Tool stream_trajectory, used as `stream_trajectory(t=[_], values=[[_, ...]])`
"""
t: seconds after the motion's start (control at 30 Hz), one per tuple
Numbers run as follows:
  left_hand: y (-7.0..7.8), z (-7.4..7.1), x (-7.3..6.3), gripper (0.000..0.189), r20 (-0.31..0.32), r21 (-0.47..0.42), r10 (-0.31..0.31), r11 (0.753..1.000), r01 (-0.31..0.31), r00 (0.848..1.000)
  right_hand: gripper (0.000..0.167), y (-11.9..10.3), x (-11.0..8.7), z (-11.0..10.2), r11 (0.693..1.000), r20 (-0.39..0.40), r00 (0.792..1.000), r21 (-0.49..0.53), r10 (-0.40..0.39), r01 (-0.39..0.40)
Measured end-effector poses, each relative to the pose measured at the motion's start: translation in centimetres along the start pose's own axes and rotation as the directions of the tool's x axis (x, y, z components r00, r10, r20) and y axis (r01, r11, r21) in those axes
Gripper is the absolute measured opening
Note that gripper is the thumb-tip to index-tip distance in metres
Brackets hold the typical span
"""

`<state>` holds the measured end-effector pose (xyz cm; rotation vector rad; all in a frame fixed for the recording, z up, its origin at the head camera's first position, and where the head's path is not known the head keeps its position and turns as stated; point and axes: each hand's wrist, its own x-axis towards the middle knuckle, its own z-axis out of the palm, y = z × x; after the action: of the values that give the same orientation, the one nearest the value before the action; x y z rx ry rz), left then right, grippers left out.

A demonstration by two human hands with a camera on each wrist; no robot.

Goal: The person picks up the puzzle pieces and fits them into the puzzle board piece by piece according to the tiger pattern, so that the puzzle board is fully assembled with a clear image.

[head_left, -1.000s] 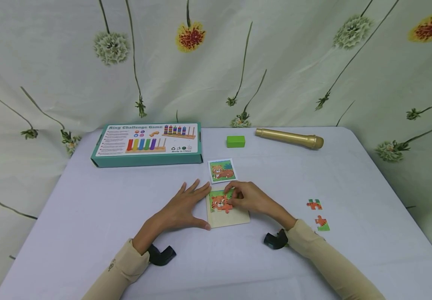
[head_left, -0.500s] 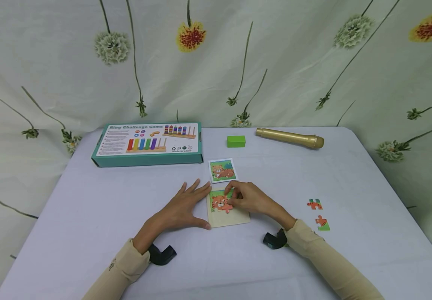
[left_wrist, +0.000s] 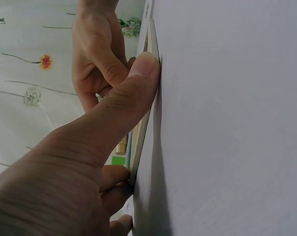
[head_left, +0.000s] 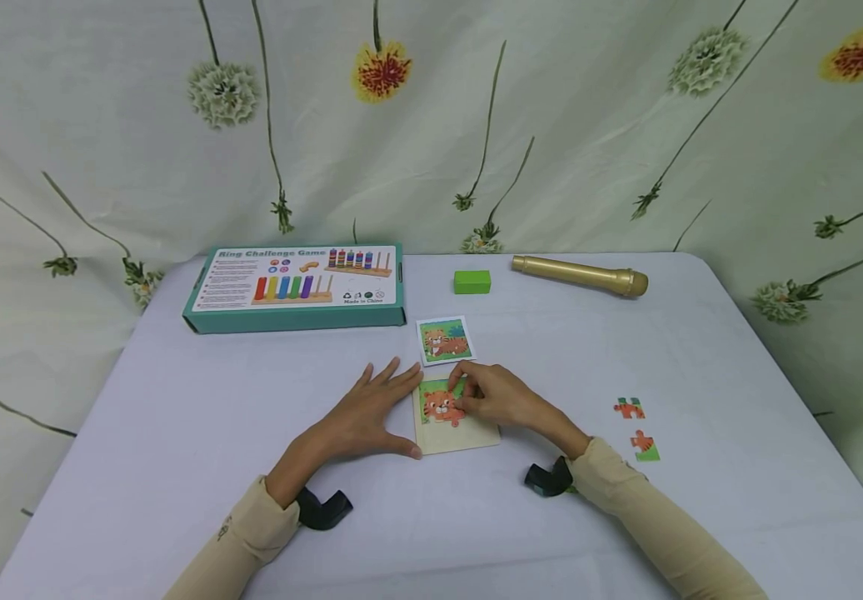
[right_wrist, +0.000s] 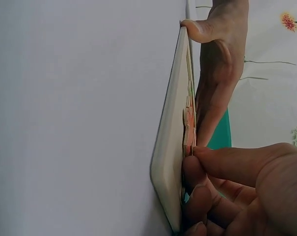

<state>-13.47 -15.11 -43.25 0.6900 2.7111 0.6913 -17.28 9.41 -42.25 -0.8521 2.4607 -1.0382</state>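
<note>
From the head view, a left hand [head_left: 370, 415] is spreading its fingers wide along the left edge of a square, pale wooden puzzle board [head_left: 469, 440] on a white cloth-covered surface [head_left: 139, 433], while a right hand [head_left: 505, 396] is holding its fingers narrow over it, seemingly pinching a flat, orange, knobbed jigsaw piece [head_left: 456, 417] against the partly assembled tiger picture [head_left: 436, 402]; press too hard here and the neighbouring pieces could be sliding onto the bare wood beside them. A square, white-bordered tiger card [head_left: 446, 340] is sitting just beyond the far edge, so the right knuckles could be nudging it; open room is running rightward, where a loose orange-and-green jigsaw piece [head_left: 630, 408] and a second loose piece [head_left: 647, 447] are lying well apart from the board. Over in the left wrist view, the thumb is pressing the near edge, and slackening there could be letting the whole board skid. And in the right wrist view, thumb and forefinger are gripping close by pieces that are standing proud of the wood; whether the held one is seating I can't tell, but a crooked push could be catching its knob.
</note>
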Motion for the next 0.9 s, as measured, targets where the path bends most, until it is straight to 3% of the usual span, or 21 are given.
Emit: stream_trajectory(t=[0.43,0.9], values=[[-0.06,0.05,0.02,0.113,-0.002,-0.007,0.003,1.0,-0.003,1.0,0.02,-0.09,-0.09,0.03,1.0,-0.007,1.0,0.005,-0.001,0.001],[-0.06,0.0,0.0,0.115,-0.001,0.001,0.016,1.0,-0.016,1.0,0.029,-0.01,-0.45,-0.38,0.998,0.084,0.995,-0.013,-0.052,0.053]])
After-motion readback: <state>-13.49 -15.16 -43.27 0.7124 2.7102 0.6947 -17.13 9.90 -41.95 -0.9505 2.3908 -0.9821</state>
